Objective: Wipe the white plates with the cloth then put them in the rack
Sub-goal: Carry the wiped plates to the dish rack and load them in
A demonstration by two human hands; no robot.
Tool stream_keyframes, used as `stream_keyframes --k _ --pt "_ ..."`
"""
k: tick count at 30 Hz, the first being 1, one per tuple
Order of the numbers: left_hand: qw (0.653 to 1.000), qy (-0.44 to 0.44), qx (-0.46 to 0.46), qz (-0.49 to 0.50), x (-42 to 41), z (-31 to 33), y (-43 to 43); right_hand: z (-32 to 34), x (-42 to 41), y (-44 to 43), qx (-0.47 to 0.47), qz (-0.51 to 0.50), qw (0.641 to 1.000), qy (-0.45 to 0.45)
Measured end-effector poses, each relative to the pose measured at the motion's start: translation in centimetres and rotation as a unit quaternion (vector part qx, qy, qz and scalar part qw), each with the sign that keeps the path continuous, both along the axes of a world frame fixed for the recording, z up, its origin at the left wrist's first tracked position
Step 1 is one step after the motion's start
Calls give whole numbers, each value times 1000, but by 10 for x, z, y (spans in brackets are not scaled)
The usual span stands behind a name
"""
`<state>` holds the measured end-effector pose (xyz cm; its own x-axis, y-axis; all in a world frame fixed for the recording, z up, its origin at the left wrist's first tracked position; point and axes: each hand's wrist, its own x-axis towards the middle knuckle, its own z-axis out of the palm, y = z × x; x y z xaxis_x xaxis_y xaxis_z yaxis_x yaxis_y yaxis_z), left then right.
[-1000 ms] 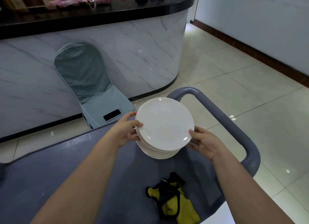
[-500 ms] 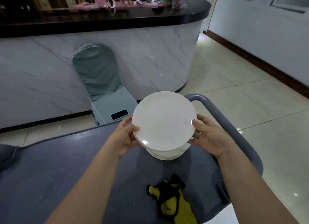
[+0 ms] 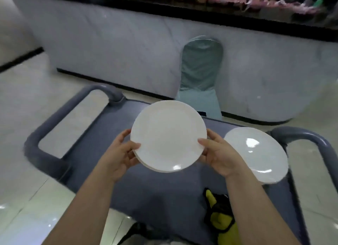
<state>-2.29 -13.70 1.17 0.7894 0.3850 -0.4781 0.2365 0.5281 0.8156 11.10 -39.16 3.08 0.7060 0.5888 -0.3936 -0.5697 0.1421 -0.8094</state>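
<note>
Between left hand (image 3: 119, 158) and right hand (image 3: 220, 158), white plates (image 3: 168, 135) are gripped.

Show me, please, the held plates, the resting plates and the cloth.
Held plates (image 3: 168, 135), head view, top plate's middle.
Resting plates (image 3: 256, 153), head view, top plate's middle.
Cloth (image 3: 226, 235), head view, yellow part.

I take this for a restaurant or banquet hall: a curved white marble-fronted bar with black top (image 3: 128, 52), a teal fabric-covered banquet chair (image 3: 201, 67), a glossy cream tiled floor (image 3: 27, 98), and a grey service cart (image 3: 54, 120).
</note>
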Motion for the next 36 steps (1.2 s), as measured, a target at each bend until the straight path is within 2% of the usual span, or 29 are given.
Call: stream_keyframes --k 4,11,20,26,31,36 --pt "992 3 16 121 -92 -4 34 -13 -29 72 -15 121 993 2" --pt "964 2 29 264 -247 1 84 -19 -134 196 -6 241 970 8" --pt "923 -24 41 381 -467 12 190 1 -322 382 -3 385 923 -13" --pt "872 -24 68 485 -615 17 253 0 -465 508 -3 483 875 -41" --pt "829 -44 58 555 -712 10 275 0 -566 587 -6 572 818 -68" --pt "762 -45 40 644 -780 2 303 0 -656 660 -20 638 766 -74"
